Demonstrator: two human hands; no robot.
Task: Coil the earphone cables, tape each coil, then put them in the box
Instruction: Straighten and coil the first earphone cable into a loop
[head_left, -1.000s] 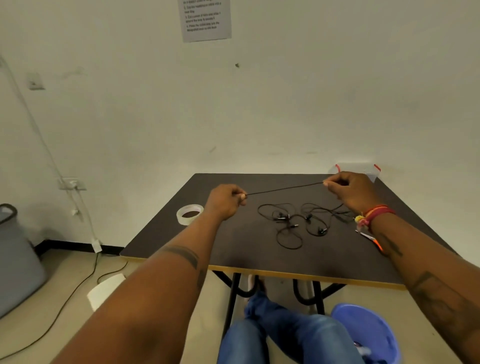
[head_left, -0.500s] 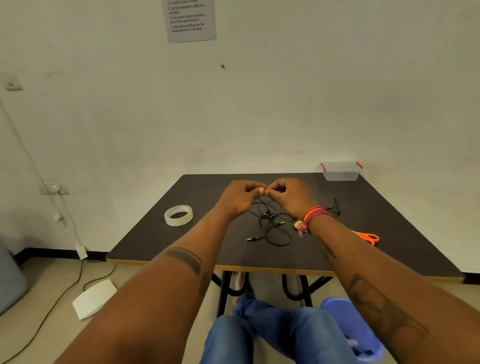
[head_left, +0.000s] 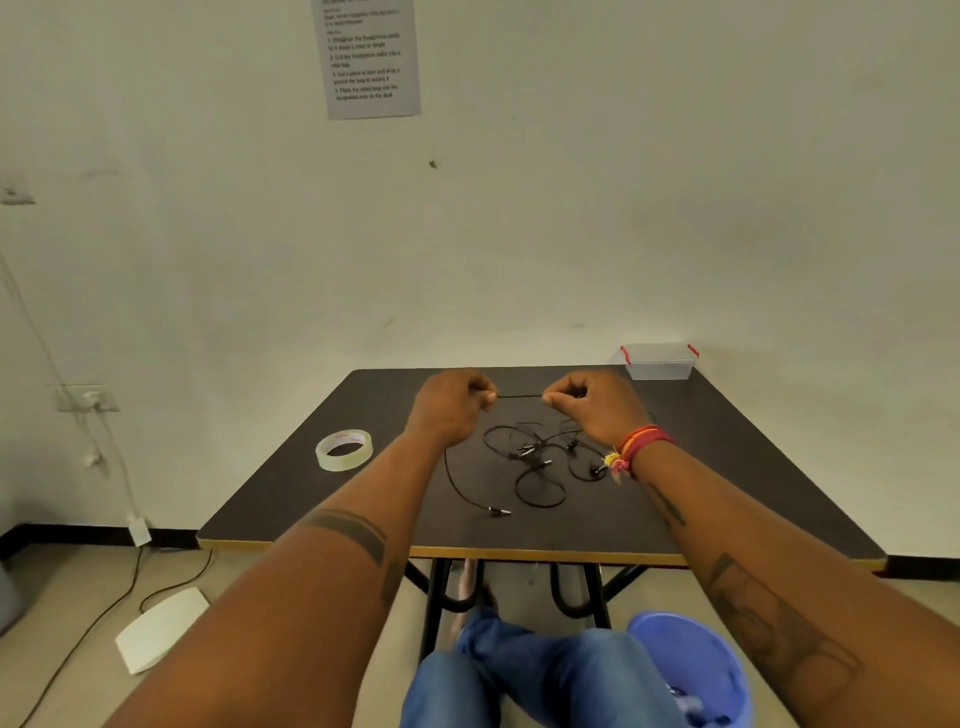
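Note:
My left hand (head_left: 454, 402) and my right hand (head_left: 595, 402) are raised above the dark table (head_left: 291, 499), each pinching a black earphone cable (head_left: 519, 396) that runs taut in a short stretch between them. From my left hand the cable hangs down to its plug (head_left: 498, 512) on the table. A loose tangle of black earphone cables (head_left: 540, 462) lies under my hands. A roll of clear tape (head_left: 344, 450) sits at the left. The clear plastic box with red clips (head_left: 658, 361) stands at the far right corner.
A blue bucket (head_left: 696, 670) stands on the floor at the lower right beside my knees. A white flat object (head_left: 161, 629) and wall cables lie on the floor at the left. A printed sheet (head_left: 370, 57) hangs on the wall.
My hands were wide apart with a long taut cable, came together, and now have drawn a short way apart again, with a short taut stretch between them.

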